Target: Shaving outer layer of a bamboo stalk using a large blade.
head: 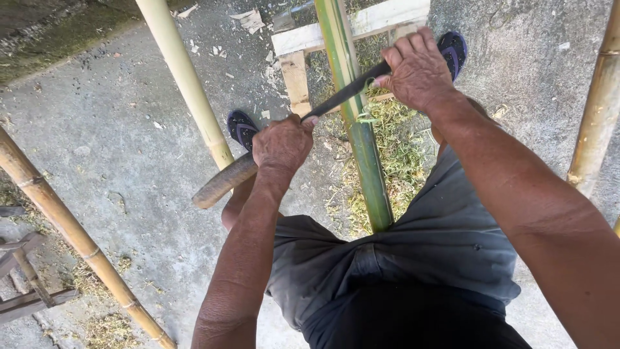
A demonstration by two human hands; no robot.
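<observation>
A green bamboo pole (pixel 361 139) runs from between my legs up over a wooden frame (pixel 361 26). A long dark knife (pixel 339 97) with a curved wooden handle (pixel 223 183) lies across the pole. My left hand (pixel 282 143) grips the knife near the handle. My right hand (pixel 416 70) presses on the far end of the blade. Thin green curls peel off the pole right at the blade's edge.
Dry yellow bamboo poles lean at upper left (pixel 184 77), lower left (pixel 64 226) and right (pixel 597 110). Green shavings (pixel 394 155) cover the concrete floor (pixel 129 142) under the pole. My feet in dark sandals (pixel 242 127) straddle the pole. Wood scraps lie at the left edge.
</observation>
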